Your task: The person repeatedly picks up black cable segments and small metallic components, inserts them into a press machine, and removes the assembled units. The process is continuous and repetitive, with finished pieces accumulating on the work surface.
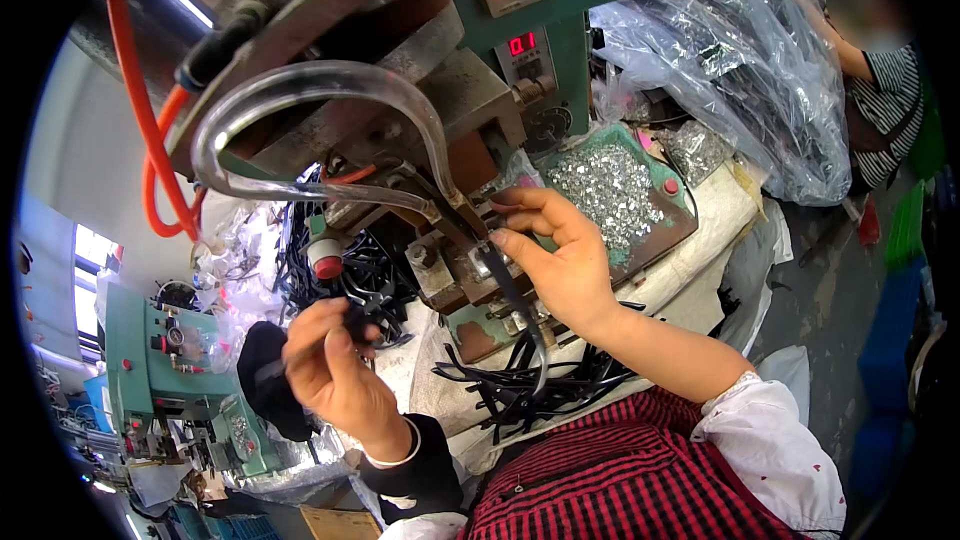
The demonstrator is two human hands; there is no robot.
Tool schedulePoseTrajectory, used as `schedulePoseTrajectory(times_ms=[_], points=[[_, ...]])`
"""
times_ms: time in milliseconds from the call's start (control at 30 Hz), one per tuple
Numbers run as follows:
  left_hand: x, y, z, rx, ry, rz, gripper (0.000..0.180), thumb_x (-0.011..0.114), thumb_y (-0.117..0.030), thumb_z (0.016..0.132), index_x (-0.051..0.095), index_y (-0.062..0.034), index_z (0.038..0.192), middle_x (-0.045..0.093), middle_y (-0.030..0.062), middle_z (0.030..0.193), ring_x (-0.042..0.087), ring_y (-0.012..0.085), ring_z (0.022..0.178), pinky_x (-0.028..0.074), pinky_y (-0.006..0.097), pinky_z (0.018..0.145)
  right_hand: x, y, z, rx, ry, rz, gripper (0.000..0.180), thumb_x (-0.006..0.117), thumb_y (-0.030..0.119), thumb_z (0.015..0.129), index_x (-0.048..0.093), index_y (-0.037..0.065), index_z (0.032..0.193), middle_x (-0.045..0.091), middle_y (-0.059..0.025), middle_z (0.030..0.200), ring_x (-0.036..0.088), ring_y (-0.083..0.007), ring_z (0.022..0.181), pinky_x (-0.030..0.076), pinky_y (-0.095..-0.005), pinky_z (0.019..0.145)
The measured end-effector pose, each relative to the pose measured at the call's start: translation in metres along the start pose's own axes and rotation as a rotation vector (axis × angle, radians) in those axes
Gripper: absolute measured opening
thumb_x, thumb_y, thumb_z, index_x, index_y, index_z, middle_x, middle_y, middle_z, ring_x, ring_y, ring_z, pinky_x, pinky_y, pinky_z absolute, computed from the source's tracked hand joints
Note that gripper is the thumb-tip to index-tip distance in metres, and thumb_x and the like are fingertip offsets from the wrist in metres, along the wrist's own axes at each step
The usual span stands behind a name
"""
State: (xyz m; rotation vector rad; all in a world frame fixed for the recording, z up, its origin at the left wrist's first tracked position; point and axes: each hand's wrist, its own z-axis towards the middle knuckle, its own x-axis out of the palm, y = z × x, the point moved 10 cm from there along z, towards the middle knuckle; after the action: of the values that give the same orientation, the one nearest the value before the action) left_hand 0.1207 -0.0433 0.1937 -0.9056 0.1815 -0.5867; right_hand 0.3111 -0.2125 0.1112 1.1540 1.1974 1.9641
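Observation:
My right hand [565, 260] is at the jaws of a green press, thumb and forefinger pinched together at the upper end of a black strap [512, 290]. A small shiny metal piece [482, 260] shows at that end, close to the metal die [440, 265]. From there the strap hangs down toward my lap, its lower part curved and glossy. My left hand [345, 380] is raised to the left of the press, fingers curled around something dark that I cannot make out. Behind it lies a heap of black straps [375, 290].
A tray of small silvery metal pieces [605, 190] stands right of the die. More black straps [515, 380] lie before me. A red push button [327, 266] and a clear looped tube [330, 75] are near the press. A person [885, 110] sits at far right behind plastic bags [740, 50].

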Motion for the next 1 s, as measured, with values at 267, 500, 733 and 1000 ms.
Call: schedulePoseTrajectory(times_ms=[267, 500, 733, 1000], points=[[0.035, -0.037, 0.013, 0.268, 0.190, 0.081, 0.014, 0.062, 0.004, 0.094, 0.060, 0.0043, 0.108, 0.070, 0.0216, 0.098, 0.070, 0.0211, 0.076, 0.058, 0.027, 0.066, 0.015, 0.029, -0.019, -0.005, 0.038, -0.116, 0.041, 0.066, 0.002, 0.091, 0.055, -0.001, 0.130, 0.068, -0.0132, 0.115, 0.067, -0.0168, 0.103, 0.050, -0.0304, 0.094], [0.111, -0.052, -0.064, 0.736, 0.620, 0.436, 0.021, 0.083, -0.002, 0.076, 0.072, -0.0022, 0.094, 0.074, 0.0151, 0.095, 0.066, 0.0238, 0.067, 0.052, 0.029, 0.060, -0.119, 0.003, 0.020, -0.125, -0.305, -0.560, 0.025, 0.069, 0.007, 0.084, 0.062, 0.002, 0.107, 0.065, -0.0068, 0.088, 0.060, -0.0164, 0.078, 0.051, -0.0310, 0.075], [0.119, -0.033, -0.077, 0.864, 0.640, 0.406, 0.027, 0.087, -0.006, 0.073, 0.072, -0.0036, 0.096, 0.074, 0.0143, 0.092, 0.062, 0.0187, 0.059, 0.044, 0.028, 0.047, -0.137, 0.045, 0.026, -0.354, -0.334, -0.935, 0.017, 0.066, 0.005, 0.081, 0.067, 0.003, 0.098, 0.060, -0.0062, 0.080, 0.055, -0.0167, 0.067, 0.045, -0.0318, 0.063], [0.119, -0.034, -0.076, 0.825, 0.597, 0.427, 0.024, 0.086, -0.004, 0.074, 0.073, -0.0044, 0.095, 0.075, 0.0141, 0.092, 0.063, 0.0195, 0.060, 0.045, 0.029, 0.048, -0.077, 0.005, 0.008, -0.491, 0.009, -1.388, 0.018, 0.072, 0.019, 0.082, 0.072, 0.014, 0.100, 0.063, -0.0102, 0.121, 0.055, -0.0317, 0.122, 0.050, -0.0485, 0.079]])
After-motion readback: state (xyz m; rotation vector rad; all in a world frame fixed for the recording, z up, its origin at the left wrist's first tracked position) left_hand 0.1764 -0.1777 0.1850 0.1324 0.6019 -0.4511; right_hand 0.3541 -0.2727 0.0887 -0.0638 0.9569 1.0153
